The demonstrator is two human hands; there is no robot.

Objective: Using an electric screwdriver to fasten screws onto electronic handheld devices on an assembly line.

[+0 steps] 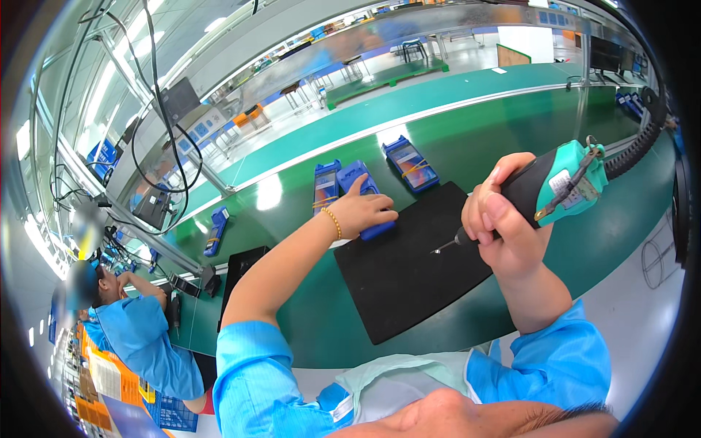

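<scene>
My right hand (507,219) is wrapped around a teal and black electric screwdriver (566,182), held above the right part of a black mat (409,270). Its thin bit points left, with a small shiny piece at the tip, perhaps a screw. My left hand (361,212) grips a blue handheld device (353,172) at the far left edge of the mat, covering its middle. Right beside it lies a second blue device (326,182) with a yellow band around it. Another banded blue device (411,164) rests just beyond the mat's far edge.
The green workbench (307,321) curves around me. Further left lie another blue device (217,230) and a black mat (237,274). A co-worker in a blue top (142,336) sits at left. A coiled black cable (642,135) runs from the screwdriver; black cables (157,95) hang at upper left.
</scene>
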